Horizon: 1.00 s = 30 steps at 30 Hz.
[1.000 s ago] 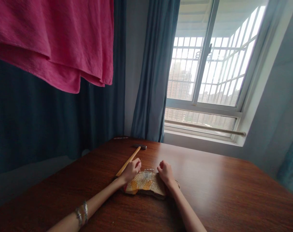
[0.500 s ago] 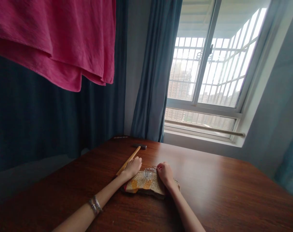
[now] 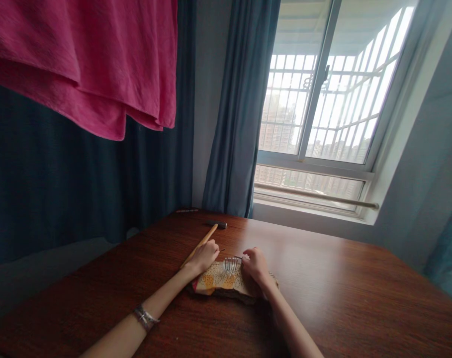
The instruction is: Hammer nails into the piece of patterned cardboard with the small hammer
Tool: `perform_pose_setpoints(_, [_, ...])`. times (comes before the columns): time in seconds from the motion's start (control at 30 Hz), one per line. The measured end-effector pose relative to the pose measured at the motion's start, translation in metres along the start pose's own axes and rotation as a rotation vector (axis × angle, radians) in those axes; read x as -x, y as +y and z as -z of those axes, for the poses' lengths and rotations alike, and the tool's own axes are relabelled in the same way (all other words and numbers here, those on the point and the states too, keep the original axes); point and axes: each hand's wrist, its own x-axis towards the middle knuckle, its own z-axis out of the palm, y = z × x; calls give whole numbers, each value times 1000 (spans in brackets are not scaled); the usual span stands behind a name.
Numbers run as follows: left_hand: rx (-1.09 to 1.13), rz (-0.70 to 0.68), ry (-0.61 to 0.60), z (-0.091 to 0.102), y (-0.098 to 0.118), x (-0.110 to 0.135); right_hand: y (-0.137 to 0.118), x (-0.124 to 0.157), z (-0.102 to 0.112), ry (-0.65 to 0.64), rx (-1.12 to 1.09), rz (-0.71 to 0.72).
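A cream block or pad (image 3: 218, 284) with dark dots and orange patches lies on the table. A row of several shiny upright prongs (image 3: 230, 266) stands on its top. Beyond its left side, my left hand (image 3: 206, 255) is closed, and a thin dark rod (image 3: 222, 250) sticks out from its fingertips. My right hand (image 3: 254, 263) rests over the block's right end. Its fingers pinch another thin dark piece (image 3: 238, 257) pointing left; whether it is a nail or a wire I cannot tell. Behind my left hand lies a hammer (image 3: 203, 242) with a wooden handle and dark head.
The brown wooden table (image 3: 333, 293) spreads out on both sides. A pink towel (image 3: 99, 64) hangs at upper left before dark blue curtains (image 3: 236, 114). A barred window (image 3: 318, 99) is beyond the table. Small round things (image 3: 187, 211) lie at the far corner.
The thin rod at my left fingertips now shows clearly. My right fingers have lifted and loosened slightly, with the thin piece still at them. The block has barely shifted.
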Motion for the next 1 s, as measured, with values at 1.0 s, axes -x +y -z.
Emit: perform_pose_setpoints(1.0, [390, -213, -254, 12, 11, 12, 1, 7, 5, -325, -266, 240])
